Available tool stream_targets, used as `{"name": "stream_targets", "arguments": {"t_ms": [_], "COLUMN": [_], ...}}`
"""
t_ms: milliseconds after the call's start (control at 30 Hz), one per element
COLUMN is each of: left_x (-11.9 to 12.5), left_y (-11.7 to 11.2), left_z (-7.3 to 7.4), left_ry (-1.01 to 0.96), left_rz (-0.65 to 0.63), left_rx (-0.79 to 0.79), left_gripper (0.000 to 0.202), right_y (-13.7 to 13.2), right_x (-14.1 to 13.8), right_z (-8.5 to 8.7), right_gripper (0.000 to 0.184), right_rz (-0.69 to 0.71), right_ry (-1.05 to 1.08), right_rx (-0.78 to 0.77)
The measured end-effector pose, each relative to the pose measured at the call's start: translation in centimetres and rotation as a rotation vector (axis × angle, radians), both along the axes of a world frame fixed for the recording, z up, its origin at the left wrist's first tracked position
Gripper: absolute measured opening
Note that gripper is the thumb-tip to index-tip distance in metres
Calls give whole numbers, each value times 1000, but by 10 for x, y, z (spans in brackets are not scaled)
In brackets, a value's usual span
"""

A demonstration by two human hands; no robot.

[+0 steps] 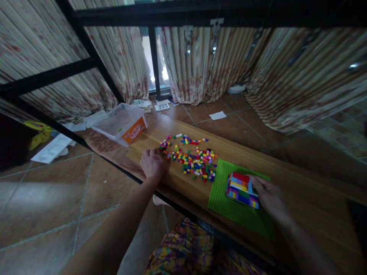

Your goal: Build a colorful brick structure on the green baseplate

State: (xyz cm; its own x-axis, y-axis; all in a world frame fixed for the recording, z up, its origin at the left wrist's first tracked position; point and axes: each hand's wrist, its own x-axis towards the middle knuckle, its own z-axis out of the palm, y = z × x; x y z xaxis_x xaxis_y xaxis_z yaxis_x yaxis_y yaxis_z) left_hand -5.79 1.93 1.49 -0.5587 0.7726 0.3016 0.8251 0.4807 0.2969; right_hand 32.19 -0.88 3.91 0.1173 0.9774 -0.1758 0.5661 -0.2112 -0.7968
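Note:
My left hand (152,164) rests on the wooden board with its fingers curled, beside the left end of a pile of small colourful toy bricks (197,162). Whatever its fingertips may hold is hidden. My right hand (269,196) grips the right side of a multicoloured toy brick structure (241,189), its thumb near the top. Red, white, yellow and blue rows show on the structure's sloping face. It is over a green studded baseplate (223,198); whether it is pressed onto the studs I cannot tell.
A clear plastic bin (114,120) with an orange label stands at the board's left end. The wooden board (304,172) has a dark metal rail (183,212) along its near edge. Papers (218,115) lie on the tiled floor, before striped curtains (195,68).

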Motion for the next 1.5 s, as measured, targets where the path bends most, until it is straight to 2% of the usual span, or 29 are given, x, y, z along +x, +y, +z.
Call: {"name": "stream_targets", "arguments": {"t_ms": [333,600,767,867,933,1033,1167,1267,1367,1500], "left_x": [0,0,-1,0,0,0,0,0,-1,-1], "left_y": [0,0,0,0,0,0,1,2,2,1], "left_z": [1,0,0,1,2,3,4,2,1,0], "left_ry": [0,21,19,1,-2,6,-6,-20,-19,-1], "left_rz": [8,7,2,3,1,0,4,4,3,-6], "left_rx": [-12,-12,-6,-16,-23,-18,-9,-7,-1,-1], "left_gripper": [29,28,29,29,29,29,29,30,30,30], "right_y": [-13,-8,-5,7,20,40,54,56,53,49], "right_x": [-9,-7,-5,-2,-5,-20,-55,-76,-84,-84], "right_z": [-1,6,4,1,2,14,27,25,18,16], "right_gripper": [44,48,50,52,54,58,59,58,58,58], "right_rz": [90,134,60,-39,-57,21,118,199,279,246], "right_ry": [-150,-141,-31,61,60,-80,-221,-260,-294,-237], "right_rx": [194,118,56,86,122,152,308,405,409,404]}}
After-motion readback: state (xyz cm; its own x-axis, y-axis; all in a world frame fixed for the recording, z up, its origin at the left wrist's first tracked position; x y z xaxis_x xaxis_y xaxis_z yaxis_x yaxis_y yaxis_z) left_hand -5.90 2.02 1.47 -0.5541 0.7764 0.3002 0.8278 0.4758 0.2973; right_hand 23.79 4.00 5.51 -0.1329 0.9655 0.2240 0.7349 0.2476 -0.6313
